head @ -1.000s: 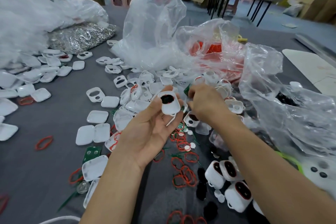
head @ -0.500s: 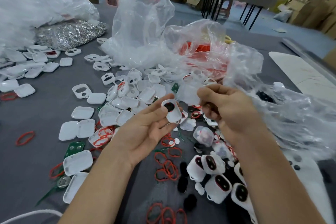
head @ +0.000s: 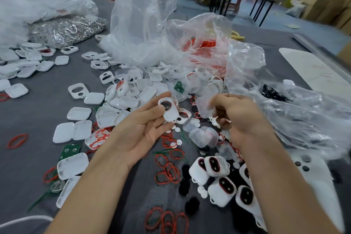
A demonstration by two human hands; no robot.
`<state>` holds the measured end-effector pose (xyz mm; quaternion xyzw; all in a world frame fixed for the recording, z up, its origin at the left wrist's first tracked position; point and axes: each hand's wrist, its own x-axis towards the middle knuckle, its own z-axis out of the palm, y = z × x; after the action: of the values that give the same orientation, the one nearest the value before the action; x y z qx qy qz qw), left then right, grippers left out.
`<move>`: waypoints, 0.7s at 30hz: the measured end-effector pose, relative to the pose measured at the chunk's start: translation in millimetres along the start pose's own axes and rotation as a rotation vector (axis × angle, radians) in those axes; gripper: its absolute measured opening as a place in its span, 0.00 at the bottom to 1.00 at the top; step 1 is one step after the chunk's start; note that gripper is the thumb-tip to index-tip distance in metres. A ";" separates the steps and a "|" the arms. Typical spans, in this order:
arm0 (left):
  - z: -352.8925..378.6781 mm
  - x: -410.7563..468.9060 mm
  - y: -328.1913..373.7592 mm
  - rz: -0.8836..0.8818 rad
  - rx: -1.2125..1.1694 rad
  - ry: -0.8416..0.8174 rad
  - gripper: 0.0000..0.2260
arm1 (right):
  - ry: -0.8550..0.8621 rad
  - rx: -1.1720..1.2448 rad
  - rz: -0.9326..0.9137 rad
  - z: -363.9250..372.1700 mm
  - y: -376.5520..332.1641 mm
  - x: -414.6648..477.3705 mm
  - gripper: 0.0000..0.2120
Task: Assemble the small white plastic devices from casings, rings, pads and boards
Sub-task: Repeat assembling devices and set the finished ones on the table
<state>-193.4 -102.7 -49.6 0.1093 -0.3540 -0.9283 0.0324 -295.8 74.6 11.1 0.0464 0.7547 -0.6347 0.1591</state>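
Casing [head: 169, 110] w/ dark fill in its oval hole, pinched betw. thumb & fingers of left hand [head: 140, 135], mid-table. Right hand [head: 243, 119] just beside, fingers curled on clear piece [head: 204, 107], blurred. Prob. mid-unit; few done devices [head: 218, 175] by right forearm. Lots left: glossy hard shells [head: 121, 101], thin red rings [head: 168, 174], fuzzy black pads [head: 183, 186], green board [head: 69, 150], loose on grey cloth [head: 38, 116]

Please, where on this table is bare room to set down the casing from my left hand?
Bare grey table lies lower left, between the lone red ring and the white lids; also far right, behind the clear bag. Crowded: the casing pile and finished devices.
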 end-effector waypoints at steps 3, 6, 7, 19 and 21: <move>1.1 0.2 -1.0 -0.008 0.004 -0.013 0.15 | -0.087 0.188 0.080 0.1 -1.3 -1.8 0.05; 2.6 0.6 -1.8 -0.019 0.000 -0.050 0.16 | -0.206 0.247 0.127 2.2 -1.0 -9.4 0.06; 3.0 0.3 -1.7 -0.022 -0.003 -0.070 0.17 | -0.235 0.244 0.126 3.7 -0.9 -12.3 0.08; 7.9 -5.3 0.4 -0.005 -0.015 -0.185 0.28 | -0.080 -0.318 -0.416 30.4 7.5 -32.8 0.06; 7.9 -5.2 0.6 -0.001 0.005 -0.175 0.29 | 0.020 -0.406 -0.511 34.5 8.2 -35.4 0.08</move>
<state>-190.1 -97.3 -42.5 0.0279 -0.3579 -0.9334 0.0004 -253.9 47.3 9.1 -0.1711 0.8546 -0.4903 -0.0068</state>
